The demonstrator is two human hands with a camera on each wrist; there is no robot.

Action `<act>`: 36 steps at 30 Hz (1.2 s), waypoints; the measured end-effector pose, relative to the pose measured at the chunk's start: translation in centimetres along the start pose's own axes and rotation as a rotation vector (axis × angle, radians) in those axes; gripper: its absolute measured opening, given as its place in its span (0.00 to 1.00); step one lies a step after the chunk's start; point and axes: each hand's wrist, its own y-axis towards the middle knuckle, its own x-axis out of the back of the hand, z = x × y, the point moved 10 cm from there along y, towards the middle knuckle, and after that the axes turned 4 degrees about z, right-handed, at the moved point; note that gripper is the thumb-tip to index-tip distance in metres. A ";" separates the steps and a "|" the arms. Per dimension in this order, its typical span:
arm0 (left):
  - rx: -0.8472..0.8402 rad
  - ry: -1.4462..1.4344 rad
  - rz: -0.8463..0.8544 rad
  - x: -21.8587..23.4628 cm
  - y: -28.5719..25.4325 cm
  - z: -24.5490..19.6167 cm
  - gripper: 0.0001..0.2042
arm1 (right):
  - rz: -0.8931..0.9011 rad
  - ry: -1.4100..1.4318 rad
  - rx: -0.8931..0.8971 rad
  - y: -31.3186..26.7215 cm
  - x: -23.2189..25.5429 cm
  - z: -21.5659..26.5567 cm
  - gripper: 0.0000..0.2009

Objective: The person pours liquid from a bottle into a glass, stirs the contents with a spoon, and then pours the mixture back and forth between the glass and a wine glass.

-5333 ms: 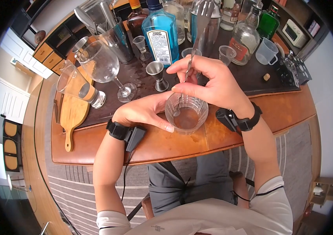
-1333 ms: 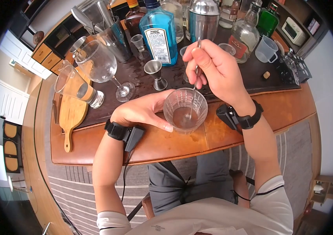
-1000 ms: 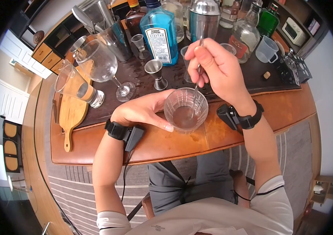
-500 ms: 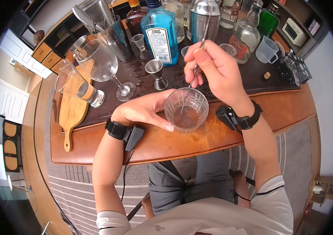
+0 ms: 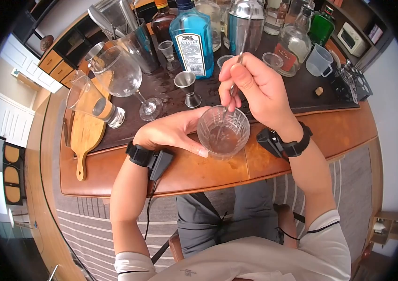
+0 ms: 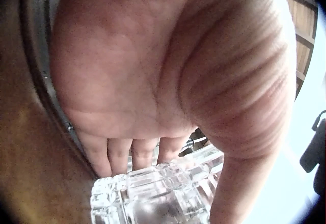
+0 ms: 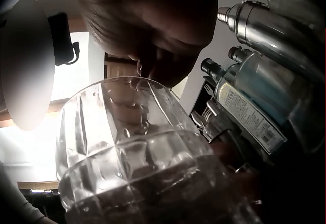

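Observation:
A clear cut-pattern tumbler (image 5: 229,146) stands near the front edge of the table, with clear liquid low inside. My left hand (image 5: 168,133) holds it from the left; in the left wrist view the thumb is on one side of the glass (image 6: 153,198) and the fingers on the other. Above the rim, my right hand (image 5: 261,89) pinches a thin metal bar spoon (image 5: 220,126), its shaft tilted down into the tumbler. In the right wrist view that hand (image 7: 147,15) is dark above the glass (image 7: 122,152).
A steel jigger (image 5: 185,83), a stemmed balloon glass (image 5: 119,72) and a tall glass (image 5: 86,98) stand left, by a wooden board (image 5: 86,136). Behind are a blue bottle (image 5: 192,42), a shaker (image 5: 246,25) and several other bottles. A plastic measuring jug (image 5: 319,61) and a cork (image 5: 319,91) lie right.
My right hand has turned from a higher grip to one with the fingers pointing down. The spoon's shaft has shifted about inside the tumbler. My left hand and the tumbler stay nearly still.

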 end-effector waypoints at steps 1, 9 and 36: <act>0.006 0.013 0.001 0.0 0.0 0.0 0.48 | 0.000 0.000 0.000 0.0 0.2 0.2 0.13; -0.011 0.037 0.000 0.2 0.0 0.2 0.49 | -0.023 -0.008 0.019 0.1 0.3 0.0 0.13; -0.016 0.022 0.007 0.1 0.1 0.1 0.49 | 0.016 -0.033 -0.042 0.0 0.2 0.0 0.14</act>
